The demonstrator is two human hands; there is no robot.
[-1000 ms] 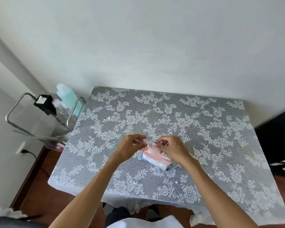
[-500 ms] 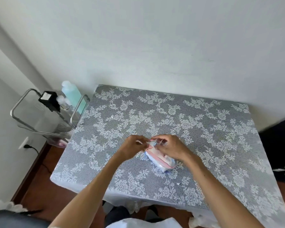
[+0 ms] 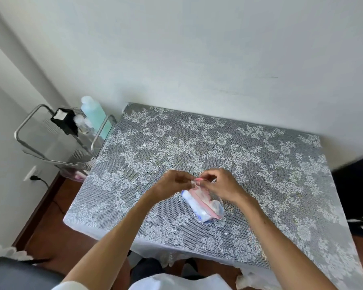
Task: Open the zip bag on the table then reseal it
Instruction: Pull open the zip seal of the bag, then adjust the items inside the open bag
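A small clear zip bag [image 3: 205,204] with a pink zip strip and white and blue contents lies near the middle of the table [image 3: 260,164], which is covered by a grey lace cloth. My left hand [image 3: 174,184] pinches the bag's top edge from the left. My right hand [image 3: 220,185] pinches the same edge from the right, fingertips close to those of the left. The bag's upper end is lifted between the fingers while its lower end rests on the cloth. My fingers hide the mouth of the bag.
A metal-framed cart [image 3: 57,139] stands left of the table, holding a light blue bottle [image 3: 94,116] and a black device [image 3: 64,121]. A wall socket with a plug [image 3: 33,174] is low on the left wall. Dark furniture [image 3: 356,185] sits at the right.
The view has shifted slightly. Both hands stay on the bag's top edge, and the bag has turned so its length points more toward the lower right.
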